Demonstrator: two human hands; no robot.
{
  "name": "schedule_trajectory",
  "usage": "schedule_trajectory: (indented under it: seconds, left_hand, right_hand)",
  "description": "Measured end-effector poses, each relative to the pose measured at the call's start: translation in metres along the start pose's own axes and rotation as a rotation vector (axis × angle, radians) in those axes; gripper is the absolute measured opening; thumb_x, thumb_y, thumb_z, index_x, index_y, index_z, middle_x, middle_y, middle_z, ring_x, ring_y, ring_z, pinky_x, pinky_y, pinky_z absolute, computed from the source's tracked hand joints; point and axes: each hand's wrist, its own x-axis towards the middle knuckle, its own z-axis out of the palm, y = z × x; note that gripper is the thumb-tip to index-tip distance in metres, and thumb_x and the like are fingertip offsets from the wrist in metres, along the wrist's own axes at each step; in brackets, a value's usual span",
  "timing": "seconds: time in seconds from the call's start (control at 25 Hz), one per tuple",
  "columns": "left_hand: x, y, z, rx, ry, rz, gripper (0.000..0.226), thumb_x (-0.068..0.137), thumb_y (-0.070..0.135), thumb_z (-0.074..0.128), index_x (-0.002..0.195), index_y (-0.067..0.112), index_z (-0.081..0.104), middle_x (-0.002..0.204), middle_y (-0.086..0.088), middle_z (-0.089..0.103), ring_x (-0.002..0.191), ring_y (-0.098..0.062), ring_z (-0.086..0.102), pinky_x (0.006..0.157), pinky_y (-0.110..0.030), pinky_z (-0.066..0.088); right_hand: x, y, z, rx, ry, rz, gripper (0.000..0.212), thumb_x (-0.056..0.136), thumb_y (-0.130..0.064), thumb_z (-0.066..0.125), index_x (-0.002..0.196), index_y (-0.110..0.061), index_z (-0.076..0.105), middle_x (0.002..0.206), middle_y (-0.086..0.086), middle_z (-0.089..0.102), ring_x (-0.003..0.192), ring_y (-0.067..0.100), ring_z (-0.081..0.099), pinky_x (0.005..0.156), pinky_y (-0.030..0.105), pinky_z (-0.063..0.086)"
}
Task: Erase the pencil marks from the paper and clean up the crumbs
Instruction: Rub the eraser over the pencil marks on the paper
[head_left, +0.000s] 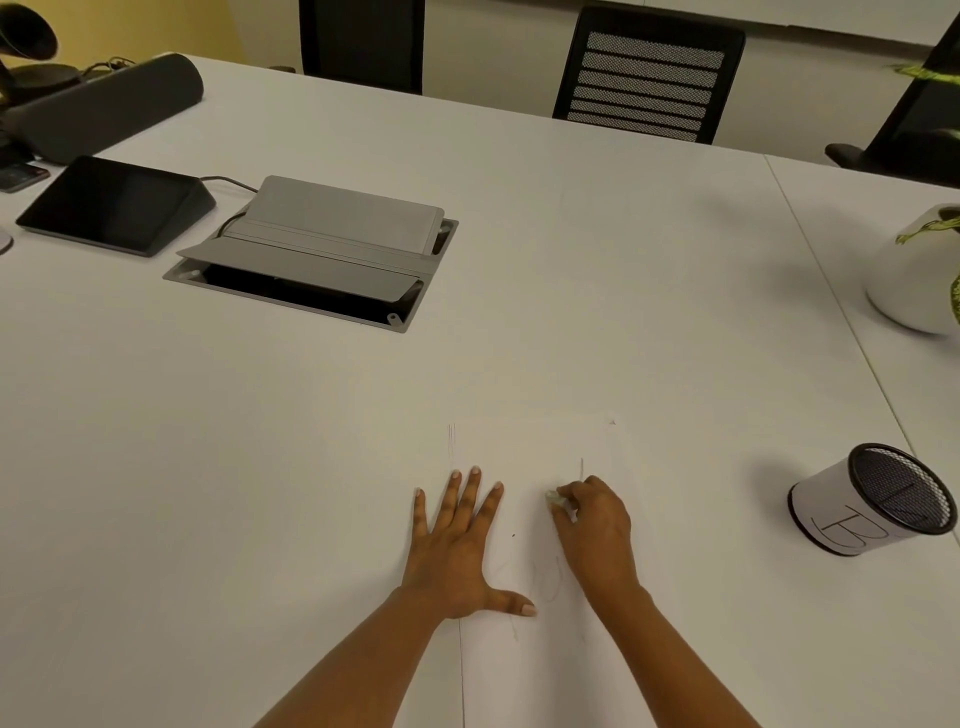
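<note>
At lower centre of the frame, the left hand (457, 540) is lying spread flat, pinning the paper (524, 447) to the worktop (571, 312). The right hand (592, 525) grip is pinching the eraser (554, 498) against the sheet. Short, light strokes over the pencil marks (553, 582) would be sparing it creases.

The eraser (551, 498) is mostly hidden by the right hand (595, 525).

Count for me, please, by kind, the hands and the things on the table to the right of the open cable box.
Hands: 2, left hand and right hand
Paper: 1
Eraser: 1
Mesh cup: 1, lying on its side
Plant pot: 1
Total: 6
</note>
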Motion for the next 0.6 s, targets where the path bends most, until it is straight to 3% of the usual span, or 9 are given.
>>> schedule_trajectory:
  seconds: [0.12,0.32,0.52,0.6]
  left_hand:
    - [0.001,0.000,0.002,-0.010,-0.002,0.000,0.133,0.023,0.100,0.003,0.131,0.032,-0.037,0.143,0.002,-0.041,0.129,-0.020,-0.041,0.103,-0.055,-0.026]
    - [0.000,-0.001,0.002,-0.011,0.025,0.012,0.132,0.025,0.100,0.006,0.129,0.033,-0.039,0.142,0.001,-0.043,0.128,-0.019,-0.043,0.095,-0.049,-0.034]
    - [0.003,0.000,0.004,0.039,0.157,0.014,0.128,0.036,0.100,0.011,0.136,0.032,-0.032,0.150,-0.006,-0.028,0.134,-0.017,-0.033,0.101,-0.053,-0.022]
    - [0.002,0.000,0.002,0.015,0.084,0.025,0.127,0.033,0.100,0.010,0.130,0.035,-0.038,0.145,-0.003,-0.038,0.130,-0.014,-0.039,0.100,-0.053,-0.026]
  right_hand:
    - [-0.027,0.000,0.006,0.011,-0.039,-0.072,0.009,0.082,-0.008,0.062,0.085,-0.001,0.067,0.073,0.004,0.056,0.068,0.015,0.051,0.059,0.005,0.028]
    - [-0.022,0.004,0.004,0.058,-0.084,-0.064,0.012,0.081,-0.014,0.065,0.087,-0.005,0.068,0.073,-0.001,0.054,0.068,0.012,0.051,0.061,0.004,0.030]
    - [0.019,-0.001,0.004,0.081,0.012,0.063,0.014,0.084,-0.010,0.059,0.093,-0.001,0.064,0.085,0.008,0.059,0.074,0.013,0.050,0.068,0.017,0.036]
    - [0.013,-0.007,0.008,0.088,0.031,0.057,0.012,0.085,-0.009,0.057,0.091,-0.001,0.064,0.086,0.010,0.060,0.074,0.012,0.049,0.068,0.017,0.037]
